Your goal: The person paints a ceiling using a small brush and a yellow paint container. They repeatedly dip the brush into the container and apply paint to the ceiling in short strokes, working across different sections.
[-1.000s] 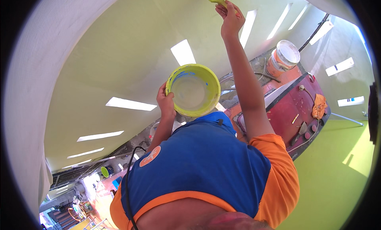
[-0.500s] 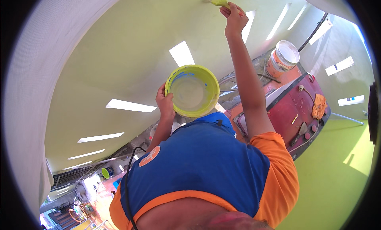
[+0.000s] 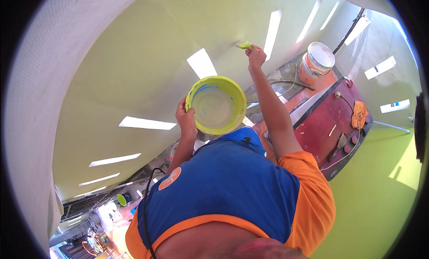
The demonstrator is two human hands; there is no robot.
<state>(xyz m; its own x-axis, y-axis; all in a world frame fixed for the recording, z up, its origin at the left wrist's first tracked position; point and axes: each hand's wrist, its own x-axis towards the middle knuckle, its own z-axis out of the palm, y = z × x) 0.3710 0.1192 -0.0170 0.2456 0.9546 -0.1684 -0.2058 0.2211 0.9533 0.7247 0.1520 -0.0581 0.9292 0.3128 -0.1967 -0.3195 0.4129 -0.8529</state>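
My left hand (image 3: 186, 118) grips the rim of a round yellow-green bowl (image 3: 240, 98) in front of my chest. Pale, creamy liquid (image 3: 212, 107) covers the bowl's bottom, and blue smears mark its inner wall. Farther out, my right hand (image 3: 256, 56) is closed round the handle of a yellow-green paintbrush (image 3: 244, 44). The brush's bristles are at the pale green wall (image 3: 147, 71); whether they press on it is hard to tell.
Stacked white buckets (image 3: 321, 55) stand at the right by a hose (image 3: 290, 82). Nearer is a dark red panel-like surface (image 3: 319, 125) bearing an orange cloth (image 3: 359, 115) and a trowel-like tool (image 3: 341, 142). A black cable (image 3: 145, 205) hangs over my chest. A green-rimmed bucket (image 3: 121, 199) sits at the lower left.
My right hand has brought the paintbrush down the wall, closer to the bowl. The bowl stays in my left hand in nearly the same place.
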